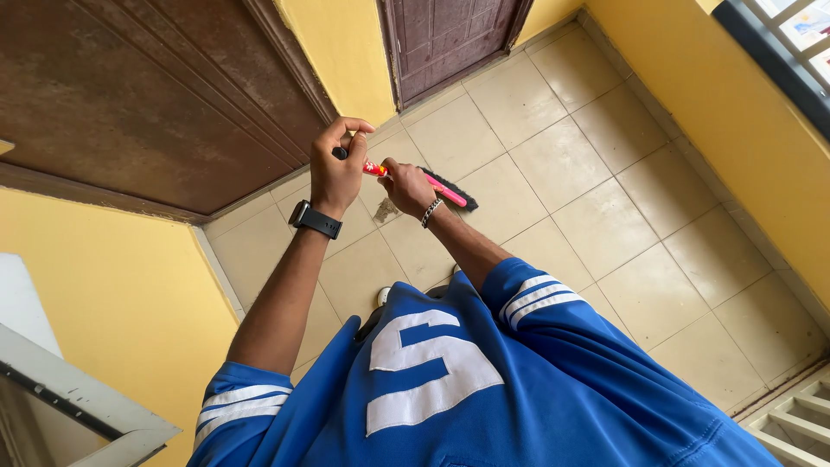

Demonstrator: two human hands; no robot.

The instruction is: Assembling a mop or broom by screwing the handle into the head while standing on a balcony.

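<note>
Above the tiled floor (pixel 605 216), I am gripping the broom handle (pixel 373 169), left hand (pixel 335 169) topmost, right hand (pixel 408 186) clamped lower, bristles (pixel 450 186) slanting away downward.

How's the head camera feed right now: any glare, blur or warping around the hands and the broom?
Head view: even daylight, no harsh glare; the tiled floor shows only a soft sheen. Both the left hand and right hand are sharp, as is the broom with its pink handle. Wide-angle distortion tilts the brown door and bends the yellow walls at the edges. Faint shadow lies under the broom head.
</note>
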